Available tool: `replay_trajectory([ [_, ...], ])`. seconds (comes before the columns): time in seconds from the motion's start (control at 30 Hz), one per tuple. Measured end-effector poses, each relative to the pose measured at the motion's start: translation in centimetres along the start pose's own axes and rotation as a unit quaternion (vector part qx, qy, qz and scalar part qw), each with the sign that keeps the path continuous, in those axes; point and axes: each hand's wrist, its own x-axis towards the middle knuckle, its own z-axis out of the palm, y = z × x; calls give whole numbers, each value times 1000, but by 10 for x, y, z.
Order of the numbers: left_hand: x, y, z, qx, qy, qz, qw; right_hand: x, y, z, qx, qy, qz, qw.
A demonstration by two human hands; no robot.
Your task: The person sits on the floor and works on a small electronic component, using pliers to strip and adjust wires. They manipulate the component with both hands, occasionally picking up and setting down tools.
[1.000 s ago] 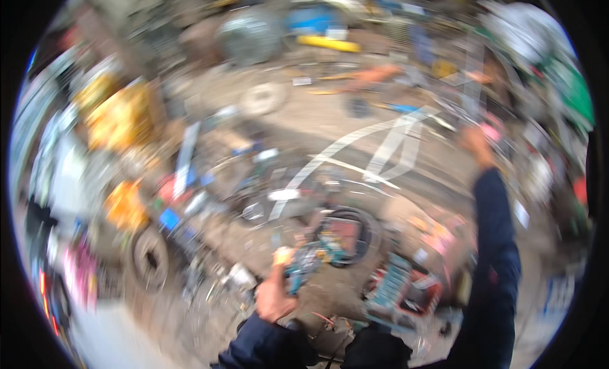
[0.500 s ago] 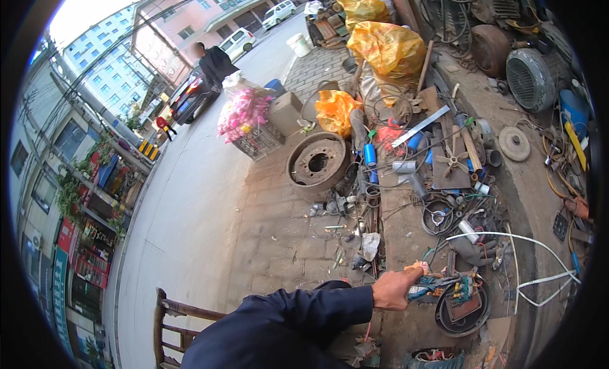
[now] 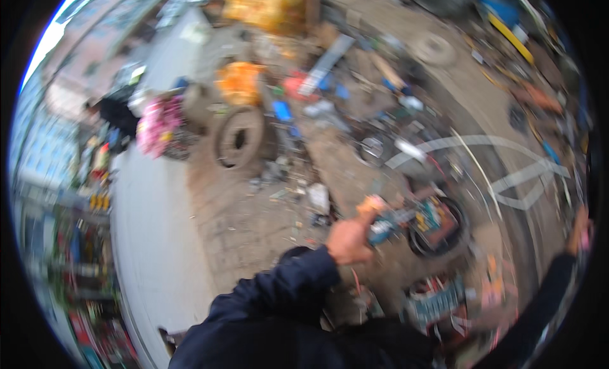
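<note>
My left hand point(image 3: 351, 240) is closed around the teal handles of a pair of pliers point(image 3: 382, 231), its fingers smeared by motion. Something small and orange-pink point(image 3: 373, 204) shows at the fingertips. The pliers' head points at a teal and brown part point(image 3: 433, 218) inside a round black pan point(image 3: 468, 234). At the far right edge, my right hand point(image 3: 577, 232) reaches outward beside a small pink thing point(image 3: 585, 237). Blur hides its fingers and what it may hold.
A teal container point(image 3: 438, 300) of scraps lies near me. White strapping point(image 3: 530, 163) loops across the right. Beyond are a rusty wheel rim point(image 3: 229, 140), an orange bag point(image 3: 240, 82), metal scrap and a crate with pink stuff point(image 3: 158, 125). A person point(image 3: 119, 115) stands by the road.
The view has swung to the right and blurred, so the scene sits further left. My right arm has come into view at the right edge. The left hand keeps its hold on the pliers.
</note>
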Motion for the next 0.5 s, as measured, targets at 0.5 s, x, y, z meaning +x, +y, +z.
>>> replay_trajectory([
  [0.5, 15, 1, -4, 40, 37, 120, 991, -177, -73, -372, 671, 91, 12, 735],
])
